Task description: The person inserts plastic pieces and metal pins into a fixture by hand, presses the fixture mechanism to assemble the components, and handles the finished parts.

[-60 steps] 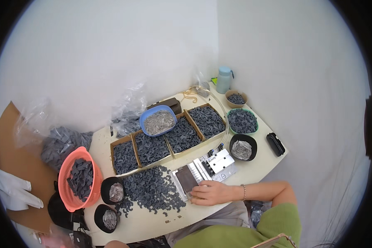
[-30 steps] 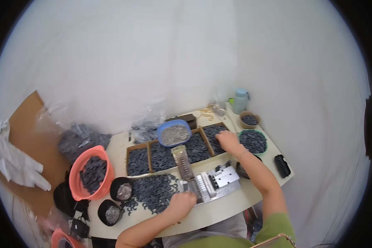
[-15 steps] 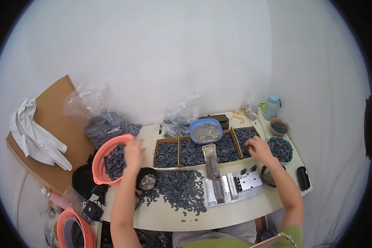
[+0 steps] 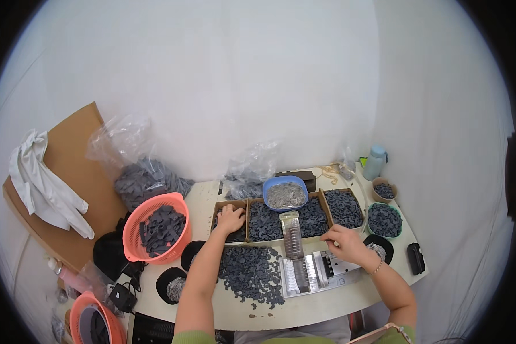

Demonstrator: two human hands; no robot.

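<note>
My left hand reaches into the leftmost cardboard box, its fingers curled down among small dark grey pieces. What they grip, if anything, is hidden. My right hand hovers over the right part of a metal fixture, thumb and fingertips pinched together. Whatever sits in that pinch is too small to name. A clear slotted strip runs from the boxes down onto the fixture. Loose dark grey pieces lie spread on the table left of the fixture.
A blue tray of thin metal pieces rests on the boxes. At left stands a coral basket of dark strips; a black bowl is nearer. A green-rimmed bowl, a bottle and a black case are at right.
My left hand has moved right from the coral basket to the leftmost box. My right hand has come from the rightmost box down toward the fixture. The view has shifted slightly.
</note>
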